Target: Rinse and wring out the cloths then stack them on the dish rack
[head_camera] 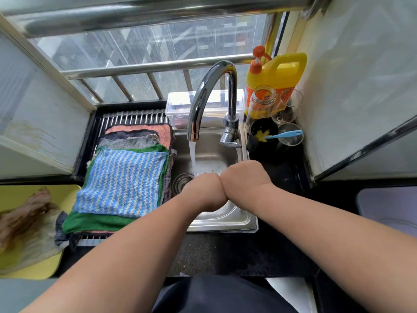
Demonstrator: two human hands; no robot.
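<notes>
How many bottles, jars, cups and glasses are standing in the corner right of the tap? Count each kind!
Yellow soap jug: 1
Clear jar: 1
Wine glass: 1
Black cup: 1
Clear tumbler: 1
Total: 5

You are wearing a dark navy garment [222, 294] — showing at the frame's lower edge — and are working bare-armed, with your left hand [203, 190] and right hand [244, 179] going uncovered too.

I see clear glass window [135, 41] behind horizontal steel rails [158, 65], grey daylight. White glossy wall [361, 86] at right. Black speckled stone counter [209, 251] in front.
</notes>
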